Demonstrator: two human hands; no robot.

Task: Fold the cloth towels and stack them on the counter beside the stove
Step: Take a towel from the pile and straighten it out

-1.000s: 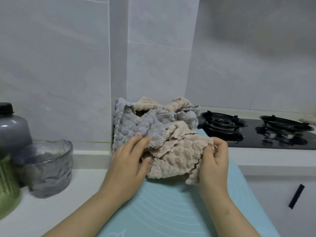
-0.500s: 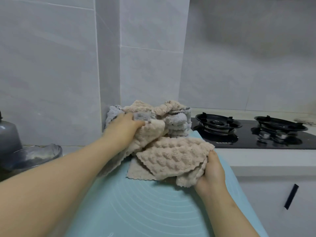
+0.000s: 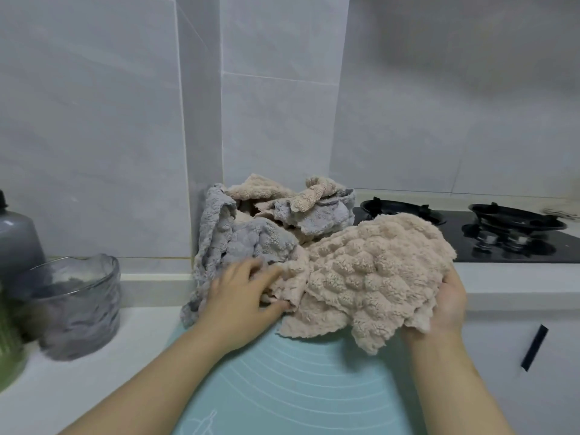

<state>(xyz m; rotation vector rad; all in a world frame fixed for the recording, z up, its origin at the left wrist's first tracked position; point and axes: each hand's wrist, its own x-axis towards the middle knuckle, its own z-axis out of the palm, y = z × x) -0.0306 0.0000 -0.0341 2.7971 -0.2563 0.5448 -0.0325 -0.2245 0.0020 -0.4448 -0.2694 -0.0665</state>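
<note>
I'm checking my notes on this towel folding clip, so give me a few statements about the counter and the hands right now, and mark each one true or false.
1. The right hand holds the beige towel. True.
2. Folded towels are stacked on the blue mat. False: the pile lies crumpled against the wall, with nothing folded.
3. The glass bowl stands left of the pile. True.
4. A pot sits on the stove. False: both burners are bare.
5. The left hand rests on the glass bowl. False: it grips the beige towel's left edge.
</note>
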